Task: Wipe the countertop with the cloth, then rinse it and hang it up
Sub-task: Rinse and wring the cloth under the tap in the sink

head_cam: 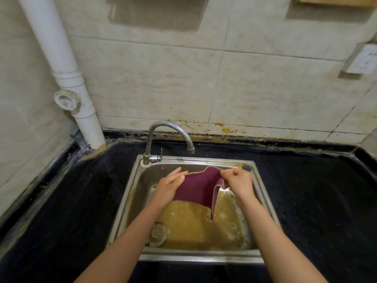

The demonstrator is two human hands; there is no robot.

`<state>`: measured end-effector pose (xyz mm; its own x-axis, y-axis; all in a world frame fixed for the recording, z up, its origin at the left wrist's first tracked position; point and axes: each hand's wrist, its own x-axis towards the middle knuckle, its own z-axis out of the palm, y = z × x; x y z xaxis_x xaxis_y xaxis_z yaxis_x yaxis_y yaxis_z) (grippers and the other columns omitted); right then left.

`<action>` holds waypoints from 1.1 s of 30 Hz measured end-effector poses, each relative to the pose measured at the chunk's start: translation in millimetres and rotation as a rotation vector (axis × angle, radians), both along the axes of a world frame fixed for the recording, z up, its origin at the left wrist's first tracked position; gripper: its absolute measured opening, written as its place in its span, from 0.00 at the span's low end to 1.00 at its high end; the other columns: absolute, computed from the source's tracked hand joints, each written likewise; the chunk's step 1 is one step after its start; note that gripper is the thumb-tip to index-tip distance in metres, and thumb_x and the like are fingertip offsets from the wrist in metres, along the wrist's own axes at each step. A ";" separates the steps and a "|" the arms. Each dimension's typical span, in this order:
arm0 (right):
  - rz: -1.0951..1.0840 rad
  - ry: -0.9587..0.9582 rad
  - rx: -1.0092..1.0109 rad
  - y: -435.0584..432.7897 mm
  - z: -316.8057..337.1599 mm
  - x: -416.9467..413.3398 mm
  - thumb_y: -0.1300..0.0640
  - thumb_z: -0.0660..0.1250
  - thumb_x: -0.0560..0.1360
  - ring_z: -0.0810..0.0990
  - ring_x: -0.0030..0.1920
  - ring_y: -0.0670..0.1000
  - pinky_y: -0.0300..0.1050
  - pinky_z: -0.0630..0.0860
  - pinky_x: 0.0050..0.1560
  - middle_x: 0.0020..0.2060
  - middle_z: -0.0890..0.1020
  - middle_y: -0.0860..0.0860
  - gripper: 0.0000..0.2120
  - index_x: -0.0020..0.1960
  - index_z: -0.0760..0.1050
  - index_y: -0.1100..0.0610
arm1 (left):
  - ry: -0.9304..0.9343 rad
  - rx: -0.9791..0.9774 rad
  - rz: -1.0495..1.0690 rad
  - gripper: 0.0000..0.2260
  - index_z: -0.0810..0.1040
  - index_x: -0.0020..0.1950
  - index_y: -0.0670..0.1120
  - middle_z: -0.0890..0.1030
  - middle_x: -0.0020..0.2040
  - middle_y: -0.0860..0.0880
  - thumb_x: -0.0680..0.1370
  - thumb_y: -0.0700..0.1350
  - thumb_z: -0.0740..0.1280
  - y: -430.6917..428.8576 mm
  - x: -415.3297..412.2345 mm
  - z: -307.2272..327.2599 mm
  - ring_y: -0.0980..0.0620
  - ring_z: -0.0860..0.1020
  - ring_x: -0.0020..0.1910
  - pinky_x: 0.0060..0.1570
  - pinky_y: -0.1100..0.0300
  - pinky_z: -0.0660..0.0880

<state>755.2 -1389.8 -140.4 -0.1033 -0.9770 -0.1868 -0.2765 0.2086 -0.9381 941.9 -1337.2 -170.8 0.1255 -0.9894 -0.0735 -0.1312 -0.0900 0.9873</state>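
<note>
— Where is the cloth [195, 188] at the moment?

— Up over the sink [200, 257], spread between both hands. The right hand [238, 181] pinches its top right corner with curled fingers. The left hand [170, 185] holds the left edge between thumb and fairly straight fingers. A folded strip hangs down on the right toward the water [189, 227]; I can't tell whether its tip dips in.

— That water looks foul.

— Yellow and murky, and pooled across the basin with the drain plug [157, 233] sitting at the near left. That's my worry: if the left hand's light hold slips, the cloth drops into it and the rinse counts for nothing. Swishing it in there would dirty it too. I'd guess it needs clean water from the tap [169, 127], and I see no stream from the spout.

— Room to work?

— Enough. The spout curves out over the far rim, just beyond the hands, so lifting the cloth carelessly could knock it. The steel walls hem in both wrists, left and right. Dripping over the rim would wet the dark tabletop [71, 211] again. There's a socket [363, 60] on the wall, far right, well apart but worth keeping splashes from.

— And hanging it?

— No hook or rail shows from here.
</note>
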 end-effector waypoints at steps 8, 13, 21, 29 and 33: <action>0.110 -0.238 0.246 24.3 3.2 38.0 0.64 0.61 0.75 0.71 0.16 0.41 0.32 0.61 0.19 0.20 0.79 0.48 0.07 0.39 0.72 0.58 | 0.234 0.061 0.007 0.11 0.73 0.60 0.52 0.81 0.47 0.51 0.81 0.42 0.56 12.9 -37.3 11.7 0.63 0.79 0.38 0.38 0.72 0.74; 0.116 -0.364 0.285 26.6 -1.3 46.4 0.64 0.61 0.76 0.72 0.18 0.42 0.32 0.63 0.19 0.22 0.81 0.48 0.07 0.42 0.75 0.59 | 0.376 0.112 -0.064 0.16 0.69 0.65 0.52 0.79 0.55 0.52 0.78 0.40 0.61 19.8 -30.1 -2.0 0.56 0.79 0.52 0.53 0.61 0.75; 0.139 -0.240 0.306 11.5 -5.3 34.6 0.64 0.63 0.73 0.67 0.32 0.46 0.37 0.64 0.30 0.33 0.74 0.49 0.09 0.43 0.81 0.56 | 0.311 0.152 0.013 0.11 0.78 0.57 0.45 0.83 0.45 0.47 0.80 0.39 0.57 11.8 -21.5 -1.8 0.52 0.80 0.44 0.47 0.59 0.76; 0.434 -0.183 0.276 -1.9 -15.7 14.5 0.64 0.64 0.74 0.76 0.54 0.47 0.47 0.67 0.54 0.52 0.80 0.46 0.08 0.48 0.78 0.53 | 0.405 0.190 -0.110 0.13 0.79 0.47 0.42 0.83 0.36 0.49 0.80 0.37 0.55 -5.6 -0.3 9.5 0.53 0.80 0.37 0.39 0.62 0.74; 0.369 -0.210 0.189 -2.4 -17.3 16.4 0.66 0.66 0.72 0.77 0.43 0.45 0.43 0.70 0.48 0.42 0.81 0.46 0.13 0.33 0.70 0.54 | 0.353 0.175 -0.101 0.13 0.80 0.48 0.42 0.83 0.42 0.46 0.79 0.36 0.56 -9.1 7.7 9.9 0.51 0.80 0.43 0.47 0.58 0.74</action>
